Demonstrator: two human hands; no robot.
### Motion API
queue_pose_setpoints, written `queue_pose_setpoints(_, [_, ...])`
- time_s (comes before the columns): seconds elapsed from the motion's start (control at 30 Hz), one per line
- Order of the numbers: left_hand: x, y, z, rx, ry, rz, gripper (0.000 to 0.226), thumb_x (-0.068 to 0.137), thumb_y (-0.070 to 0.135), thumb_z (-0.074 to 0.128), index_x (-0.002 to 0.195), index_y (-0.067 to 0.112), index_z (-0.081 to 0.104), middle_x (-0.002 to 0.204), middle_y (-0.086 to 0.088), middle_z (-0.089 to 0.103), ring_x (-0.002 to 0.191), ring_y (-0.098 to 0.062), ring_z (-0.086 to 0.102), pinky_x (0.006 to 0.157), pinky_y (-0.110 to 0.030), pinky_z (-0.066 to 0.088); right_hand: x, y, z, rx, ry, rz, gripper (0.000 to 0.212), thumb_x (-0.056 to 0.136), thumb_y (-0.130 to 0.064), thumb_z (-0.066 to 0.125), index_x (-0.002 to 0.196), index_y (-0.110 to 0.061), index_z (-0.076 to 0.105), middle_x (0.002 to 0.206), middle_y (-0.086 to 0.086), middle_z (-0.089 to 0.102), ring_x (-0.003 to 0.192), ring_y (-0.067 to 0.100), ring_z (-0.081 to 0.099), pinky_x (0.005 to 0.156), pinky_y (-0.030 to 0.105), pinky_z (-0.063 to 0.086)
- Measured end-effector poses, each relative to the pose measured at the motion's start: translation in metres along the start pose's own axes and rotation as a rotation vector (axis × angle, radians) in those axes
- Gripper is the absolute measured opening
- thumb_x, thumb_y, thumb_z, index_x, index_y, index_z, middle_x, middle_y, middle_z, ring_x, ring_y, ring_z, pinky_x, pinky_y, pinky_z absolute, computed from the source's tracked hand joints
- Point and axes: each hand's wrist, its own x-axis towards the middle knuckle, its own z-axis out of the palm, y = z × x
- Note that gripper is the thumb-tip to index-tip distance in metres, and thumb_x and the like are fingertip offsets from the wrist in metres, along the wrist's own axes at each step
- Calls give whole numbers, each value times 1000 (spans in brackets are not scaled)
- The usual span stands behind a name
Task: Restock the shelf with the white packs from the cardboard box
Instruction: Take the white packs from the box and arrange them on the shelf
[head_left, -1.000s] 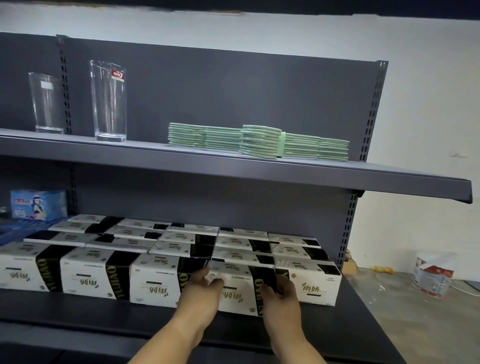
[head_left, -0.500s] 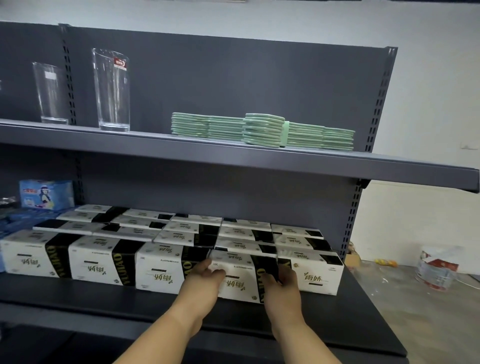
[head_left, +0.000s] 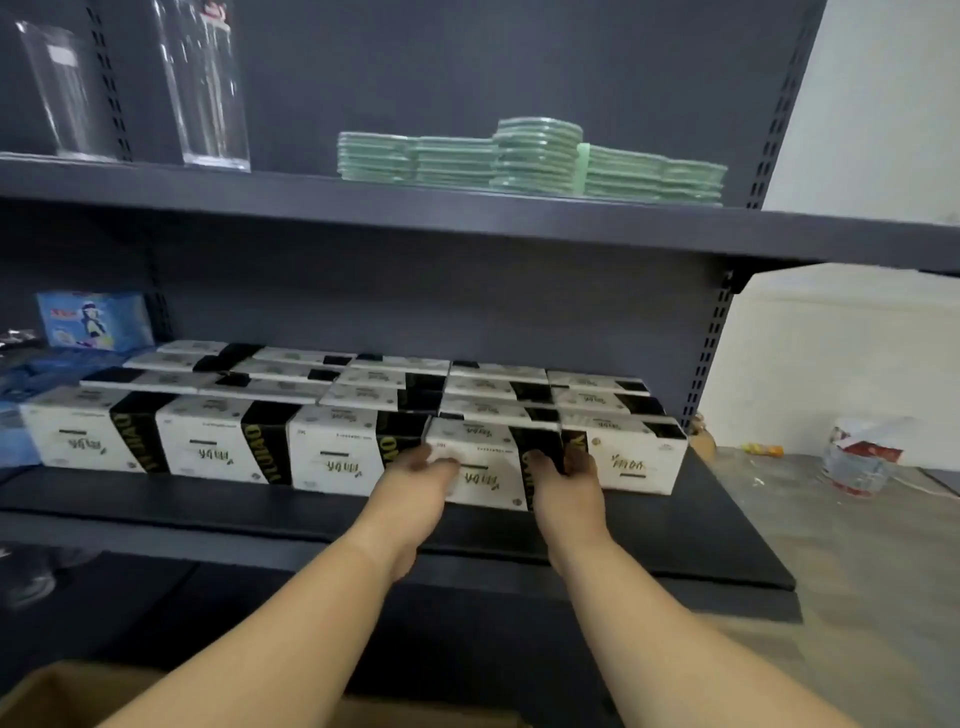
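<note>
Several white packs with black bands fill the dark lower shelf (head_left: 675, 540) in rows. One front-row white pack (head_left: 480, 457) sits slightly proud of its neighbours, between a pack (head_left: 337, 449) on its left and another (head_left: 631, 460) on its right. My left hand (head_left: 415, 488) presses its fingers against the pack's left front face. My right hand (head_left: 569, 486) touches its black band on the right front. A corner of the cardboard box (head_left: 62, 693) shows at the bottom left; its inside is hidden.
The upper shelf (head_left: 467, 213) carries two tall glasses (head_left: 205, 88) and stacks of green packs (head_left: 535, 158). A blue pack (head_left: 93, 317) stands at the lower shelf's far left. On the floor to the right lies a crumpled plastic bag (head_left: 857, 457).
The view has tilted down, bringing the cardboard box corner into sight. Both hands stay on the same front pack, which sits a little deeper in its row.
</note>
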Motion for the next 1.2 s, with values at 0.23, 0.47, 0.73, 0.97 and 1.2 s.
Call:
queue_pose_setpoints(0.23, [-5, -14, -28, -11, -28, 22, 59, 95, 32, 58, 148, 19, 36, 139, -2, 51, 125, -21, 49, 110, -43, 39, -24, 10, 15, -35, 123, -63, 47, 96, -28, 59, 139, -14, 44, 118, -1, 54, 109, 18, 51, 90, 28, 37])
queue_pose_setpoints(0.47, [-20, -44, -92, -56, -81, -7, 27, 97, 31, 55, 122, 20, 57, 102, 4, 59, 100, -15, 59, 92, -36, 50, -72, 34, 57, -228, 382, -171, 58, 95, -39, 58, 141, -7, 43, 137, 9, 49, 125, 24, 50, 106, 38, 41])
queue_pose_setpoints(0.73, [-33, -123, -152, 11, -107, -179, 9, 99, 28, 53, 101, 23, 60, 107, -6, 65, 97, -20, 66, 78, -33, 55, -150, 119, 90, -440, 506, -122, 45, 93, -36, 60, 122, -1, 55, 119, 14, 52, 111, 25, 48, 100, 34, 35])
queue_pose_setpoints(0.97, [-19, -198, -152, 138, -166, -410, 16, 98, 33, 52, 108, 22, 58, 102, -3, 63, 98, -20, 63, 86, -36, 54, -167, 205, 86, -563, 299, 250, 45, 97, -41, 55, 126, -7, 53, 126, 10, 53, 114, 26, 52, 94, 34, 41])
queue_pose_setpoints(1.2, [8, -274, -131, 315, -205, -592, 15, 98, 29, 53, 86, 19, 52, 90, 0, 55, 89, -19, 54, 88, -38, 47, -161, 285, 80, -481, 39, 690, 28, 100, -33, 50, 120, -14, 51, 87, -3, 54, 78, 10, 49, 80, 28, 36])
